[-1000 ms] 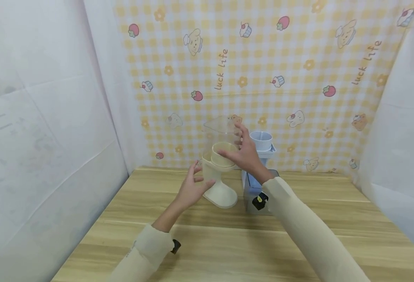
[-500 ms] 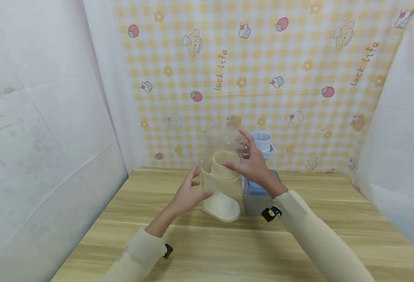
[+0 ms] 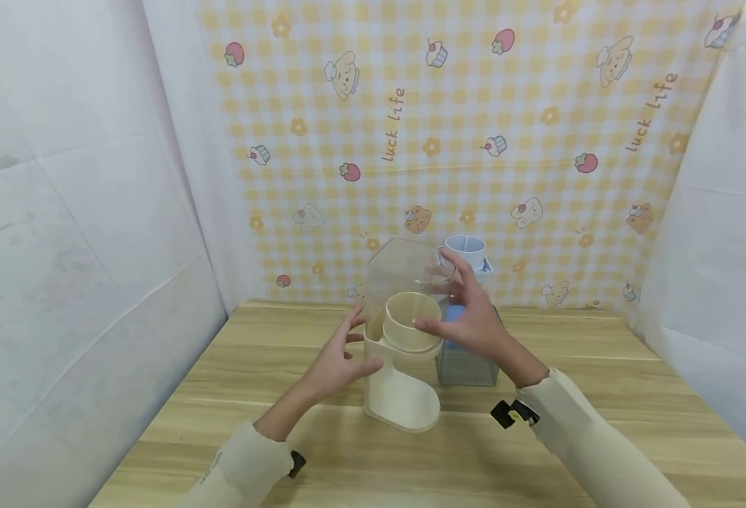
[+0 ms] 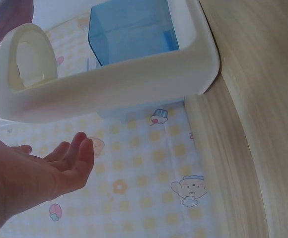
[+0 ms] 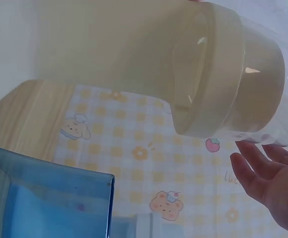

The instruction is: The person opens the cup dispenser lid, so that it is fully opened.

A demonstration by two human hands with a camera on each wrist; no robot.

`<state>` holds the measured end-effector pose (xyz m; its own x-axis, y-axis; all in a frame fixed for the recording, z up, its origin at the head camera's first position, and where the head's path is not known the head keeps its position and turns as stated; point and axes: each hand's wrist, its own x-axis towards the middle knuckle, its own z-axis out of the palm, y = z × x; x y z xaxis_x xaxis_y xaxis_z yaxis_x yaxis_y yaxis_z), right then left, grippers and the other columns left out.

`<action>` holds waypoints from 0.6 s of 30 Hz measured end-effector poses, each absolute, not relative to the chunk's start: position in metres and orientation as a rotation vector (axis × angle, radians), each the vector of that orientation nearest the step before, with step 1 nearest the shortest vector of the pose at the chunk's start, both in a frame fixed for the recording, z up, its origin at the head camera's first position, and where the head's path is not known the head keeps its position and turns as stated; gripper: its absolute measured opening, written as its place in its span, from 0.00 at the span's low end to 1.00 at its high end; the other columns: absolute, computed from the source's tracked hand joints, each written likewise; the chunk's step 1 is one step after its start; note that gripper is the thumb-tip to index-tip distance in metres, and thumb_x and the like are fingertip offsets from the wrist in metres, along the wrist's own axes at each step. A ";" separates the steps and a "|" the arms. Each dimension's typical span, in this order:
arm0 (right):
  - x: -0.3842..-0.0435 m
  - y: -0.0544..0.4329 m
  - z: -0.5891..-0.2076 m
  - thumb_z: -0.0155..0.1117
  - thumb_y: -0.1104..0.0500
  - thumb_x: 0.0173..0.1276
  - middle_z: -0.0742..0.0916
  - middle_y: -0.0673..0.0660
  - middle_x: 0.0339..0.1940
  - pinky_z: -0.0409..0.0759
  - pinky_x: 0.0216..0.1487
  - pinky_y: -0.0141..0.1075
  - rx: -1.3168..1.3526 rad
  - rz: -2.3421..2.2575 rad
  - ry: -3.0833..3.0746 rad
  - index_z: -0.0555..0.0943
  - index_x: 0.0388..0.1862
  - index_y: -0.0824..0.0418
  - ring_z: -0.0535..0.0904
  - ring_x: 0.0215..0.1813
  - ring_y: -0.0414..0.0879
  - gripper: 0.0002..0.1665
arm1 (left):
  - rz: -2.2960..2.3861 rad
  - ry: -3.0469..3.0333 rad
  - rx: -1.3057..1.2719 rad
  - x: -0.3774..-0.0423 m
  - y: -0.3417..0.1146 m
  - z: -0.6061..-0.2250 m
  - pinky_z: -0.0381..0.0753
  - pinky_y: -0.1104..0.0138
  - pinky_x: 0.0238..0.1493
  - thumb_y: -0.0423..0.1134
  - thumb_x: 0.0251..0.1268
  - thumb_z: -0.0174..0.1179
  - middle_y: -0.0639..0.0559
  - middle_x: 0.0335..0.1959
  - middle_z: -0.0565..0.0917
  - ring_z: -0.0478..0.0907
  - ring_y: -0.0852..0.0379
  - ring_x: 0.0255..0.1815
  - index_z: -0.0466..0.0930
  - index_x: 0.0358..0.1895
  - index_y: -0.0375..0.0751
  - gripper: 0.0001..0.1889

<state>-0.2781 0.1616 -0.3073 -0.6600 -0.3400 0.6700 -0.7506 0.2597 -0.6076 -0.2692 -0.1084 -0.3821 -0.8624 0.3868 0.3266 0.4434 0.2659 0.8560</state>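
A cream-coloured stand (image 3: 405, 403) with a flat rounded foot and a round cream collar (image 3: 412, 321) carries a clear tank (image 3: 398, 264) on top. My right hand (image 3: 477, 321) holds the tank from the right, thumb in front and fingers round its far side; the right wrist view shows those fingers at the clear wall. On the other side, my left hand (image 3: 335, 363) is spread beside the stand, its fingers loosely bent. In the left wrist view that hand (image 4: 39, 173) is apart from the cream stand (image 4: 109, 87), palm up.
Just behind and right of the stand is a light-blue stand with a round cup (image 3: 465, 247) and a translucent blue-grey box (image 3: 468, 365). A checked yellow cloth (image 3: 449, 92) hangs behind the wooden table (image 3: 271, 353), with white sheets at both sides.
The cream stand and clear tank have come nearer across the table together with my right hand. My left hand has shifted slightly nearer too, staying beside them.
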 end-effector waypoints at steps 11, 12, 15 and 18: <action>-0.253 0.176 -0.309 0.81 0.68 0.48 0.76 0.61 0.67 0.83 0.50 0.41 1.076 1.424 -2.117 0.51 0.79 0.52 0.83 0.51 0.59 0.66 | -1.654 -2.404 -0.989 -0.257 -0.107 -0.385 0.69 0.48 0.57 0.61 0.56 0.68 0.45 0.76 0.60 0.66 0.45 0.69 0.47 0.80 0.52 0.53; -0.251 0.177 -0.309 0.81 0.68 0.49 0.76 0.60 0.67 0.83 0.50 0.41 1.096 1.428 -2.114 0.51 0.79 0.54 0.83 0.50 0.58 0.65 | -1.658 -2.401 -1.003 -0.255 -0.107 -0.385 0.69 0.48 0.57 0.62 0.56 0.68 0.45 0.76 0.59 0.66 0.45 0.69 0.47 0.80 0.52 0.53; -0.245 0.182 -0.309 0.81 0.69 0.47 0.77 0.56 0.66 0.81 0.51 0.38 1.147 1.419 -2.093 0.51 0.78 0.58 0.84 0.43 0.53 0.65 | -1.665 -2.385 -1.060 -0.250 -0.106 -0.385 0.69 0.49 0.57 0.64 0.56 0.67 0.45 0.76 0.59 0.65 0.44 0.69 0.46 0.80 0.52 0.54; -0.240 0.185 -0.309 0.80 0.71 0.45 0.77 0.53 0.63 0.80 0.49 0.35 1.172 1.408 -2.081 0.52 0.78 0.59 0.82 0.37 0.50 0.65 | -1.650 -2.365 -1.120 -0.245 -0.104 -0.386 0.70 0.48 0.58 0.67 0.55 0.65 0.44 0.76 0.58 0.64 0.43 0.69 0.45 0.80 0.51 0.55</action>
<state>-0.2396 0.1849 -0.3091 -0.5872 -0.4302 0.6856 -0.7965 0.1565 -0.5840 -0.2449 -0.1041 -0.3861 -0.7367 0.5277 0.4229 0.5790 0.1690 0.7976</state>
